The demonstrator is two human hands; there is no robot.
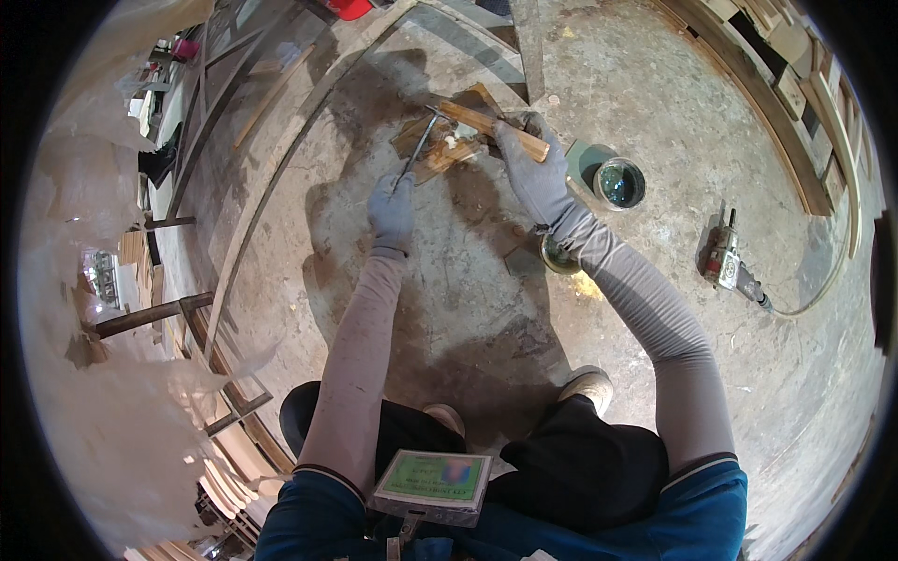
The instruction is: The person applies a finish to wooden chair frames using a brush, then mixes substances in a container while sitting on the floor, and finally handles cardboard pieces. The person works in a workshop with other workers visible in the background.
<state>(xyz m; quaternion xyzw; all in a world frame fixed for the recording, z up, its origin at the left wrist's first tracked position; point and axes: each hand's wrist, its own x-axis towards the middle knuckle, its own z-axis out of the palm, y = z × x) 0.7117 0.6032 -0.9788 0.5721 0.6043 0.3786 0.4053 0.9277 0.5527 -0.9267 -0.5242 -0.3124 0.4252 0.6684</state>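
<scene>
Holds the wooden strip (475,118) clamped in the right grip (531,161), fingers wrapped near its right end, above the concrete floor (655,374). Clamps a thin metal tool (420,150) in the left grip (391,208), tip close to the strip's far end; cannot tell whether touching. Probably handles as light and stiff, fairly easy to hold in gloves, perhaps liable to split at the thin edges. Best held near the right end, clear of the tool's tip. Lying below, wooden pieces (440,166) with a white clump (452,142) on top, crowding the space underneath. Standing just beside the right grip, a round container (620,183) with dark, glossy contents; partly hidden by the right sleeve (636,290), a second container (558,255). Lying well apart to the right, a power tool (723,262) with a hose (812,301).
</scene>
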